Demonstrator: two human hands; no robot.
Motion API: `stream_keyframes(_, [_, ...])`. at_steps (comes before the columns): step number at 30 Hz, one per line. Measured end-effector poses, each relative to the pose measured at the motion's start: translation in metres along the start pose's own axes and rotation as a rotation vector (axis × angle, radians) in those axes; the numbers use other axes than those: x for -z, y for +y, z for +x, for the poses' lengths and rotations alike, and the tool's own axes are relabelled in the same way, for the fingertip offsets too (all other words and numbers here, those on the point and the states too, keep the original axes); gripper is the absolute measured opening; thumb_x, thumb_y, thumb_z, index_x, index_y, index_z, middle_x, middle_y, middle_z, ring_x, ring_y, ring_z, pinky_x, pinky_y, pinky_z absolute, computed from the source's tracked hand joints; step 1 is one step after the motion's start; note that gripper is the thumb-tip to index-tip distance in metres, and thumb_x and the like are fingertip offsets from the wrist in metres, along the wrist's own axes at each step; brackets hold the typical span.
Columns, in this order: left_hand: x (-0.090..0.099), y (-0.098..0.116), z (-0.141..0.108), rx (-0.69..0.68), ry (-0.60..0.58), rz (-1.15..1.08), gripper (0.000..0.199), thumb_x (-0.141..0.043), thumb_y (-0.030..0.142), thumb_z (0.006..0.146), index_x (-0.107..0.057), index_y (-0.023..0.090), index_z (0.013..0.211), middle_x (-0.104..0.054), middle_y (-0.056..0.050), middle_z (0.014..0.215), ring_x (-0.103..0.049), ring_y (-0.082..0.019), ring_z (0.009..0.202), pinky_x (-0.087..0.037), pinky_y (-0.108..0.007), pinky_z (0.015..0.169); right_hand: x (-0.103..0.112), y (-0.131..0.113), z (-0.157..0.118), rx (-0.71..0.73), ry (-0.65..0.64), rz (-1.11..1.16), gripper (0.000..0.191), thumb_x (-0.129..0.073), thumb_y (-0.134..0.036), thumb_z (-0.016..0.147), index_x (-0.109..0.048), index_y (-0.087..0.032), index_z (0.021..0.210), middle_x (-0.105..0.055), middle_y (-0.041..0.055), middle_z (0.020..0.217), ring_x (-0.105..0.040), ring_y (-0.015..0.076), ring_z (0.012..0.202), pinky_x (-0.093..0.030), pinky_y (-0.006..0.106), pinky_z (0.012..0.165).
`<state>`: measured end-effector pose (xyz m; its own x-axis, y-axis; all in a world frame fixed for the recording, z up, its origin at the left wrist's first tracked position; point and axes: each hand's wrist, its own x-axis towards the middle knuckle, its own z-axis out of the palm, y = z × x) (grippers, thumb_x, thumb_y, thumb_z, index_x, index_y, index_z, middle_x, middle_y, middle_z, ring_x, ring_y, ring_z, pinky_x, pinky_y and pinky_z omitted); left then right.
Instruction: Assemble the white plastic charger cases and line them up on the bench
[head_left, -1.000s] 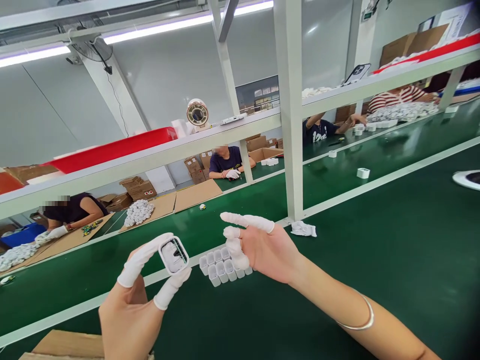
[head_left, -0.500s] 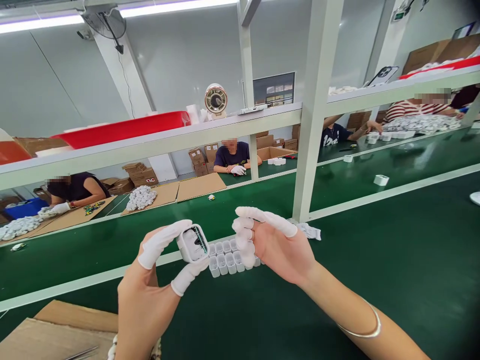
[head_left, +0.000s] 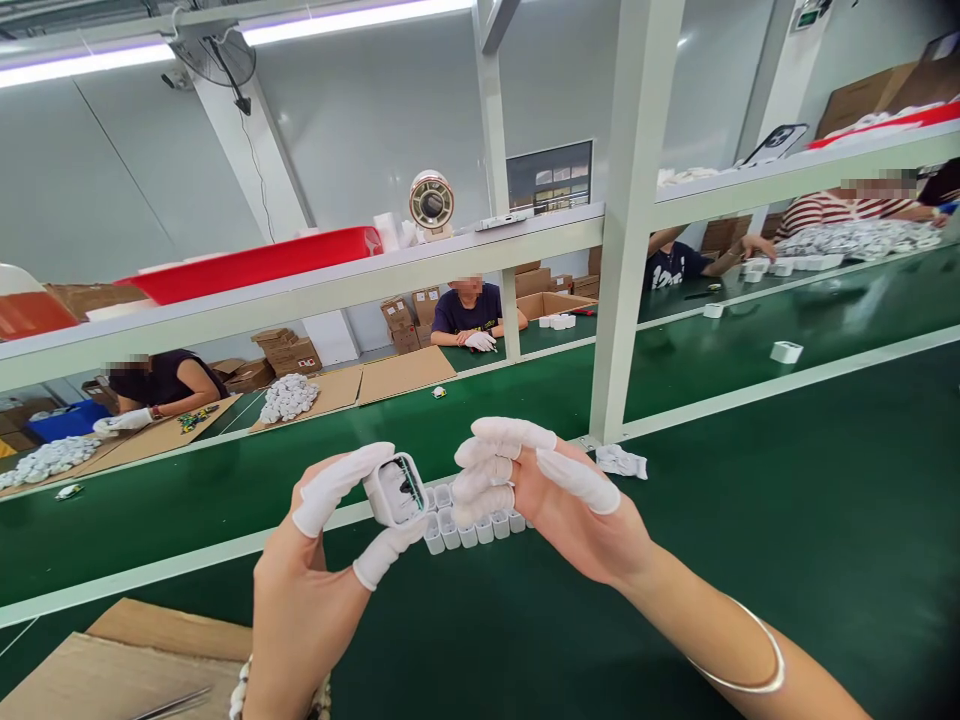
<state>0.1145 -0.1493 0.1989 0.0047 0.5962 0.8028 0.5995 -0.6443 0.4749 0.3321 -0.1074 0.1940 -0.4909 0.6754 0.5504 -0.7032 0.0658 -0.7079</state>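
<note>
Between its thumb and fingers my left hand (head_left: 330, 550) grips a small white plastic housing (head_left: 397, 490). The housing's open face is turned toward me, and a green circuit-board edge with dark parts shows inside. My right hand (head_left: 555, 490) is raised just to the right of it, fingers apart and nothing in them. White finger cots cover the fingertips and thumbs of both hands. Behind the hands, rows of small white open cups (head_left: 469, 530) stand on the green work surface (head_left: 600, 620); my right fingers hide some of them.
Cardboard (head_left: 157, 660) with metal tweezers (head_left: 172, 703) lies at lower left. A frame post (head_left: 630, 240) rises behind my right hand, near a crumpled white glove (head_left: 621, 461). Beyond, a green conveyor belt (head_left: 517, 400) carries white parts (head_left: 786, 352). Co-workers sit across it.
The conveyor parts have shifted right. My left hand and the housing appear slightly farther right in view. My right hand's fingers have turned and its thumb has moved a little.
</note>
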Motion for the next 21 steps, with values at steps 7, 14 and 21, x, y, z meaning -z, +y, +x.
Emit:
stream_keyframes(7, [-0.0022,-0.0003,0.0005,0.000,-0.039,0.013,0.049,-0.076,0.024,0.074,-0.060,0.029,0.121,-0.062,-0.002,0.120,-0.055,-0.022,0.113,-0.048,-0.035,0.097,0.0012,0.0012,-0.0008,0.053,-0.033,-0.090,0.030,-0.053,-0.031,0.093,-0.060,-0.020,0.120,-0.059,0.0102,0.114,-0.060,0.0239,0.100,-0.051,0.046,0.087])
stream_keyframes(14, [-0.0061,-0.0030,-0.0013,-0.171,-0.101,-0.064,0.054,-0.073,0.009,0.074,-0.058,0.025,0.123,-0.058,-0.008,0.123,-0.054,-0.026,0.115,-0.049,-0.041,0.095,0.0035,0.0090,-0.0031,-0.160,-0.060,-0.408,0.024,-0.066,-0.026,0.086,-0.059,-0.020,0.109,-0.059,0.0025,0.094,-0.055,0.0128,0.080,-0.047,0.033,0.078])
stream_keyframes(21, [-0.0092,-0.0003,-0.0028,-0.296,-0.150,-0.008,0.056,-0.069,0.003,0.075,-0.056,0.026,0.125,-0.057,-0.010,0.122,-0.053,-0.029,0.115,-0.051,-0.046,0.092,0.0013,0.0073,-0.0040,-0.184,-0.098,-0.510,0.017,-0.074,-0.021,0.078,-0.065,-0.018,0.092,-0.060,0.0008,0.090,-0.052,0.0122,0.077,-0.044,0.030,0.075])
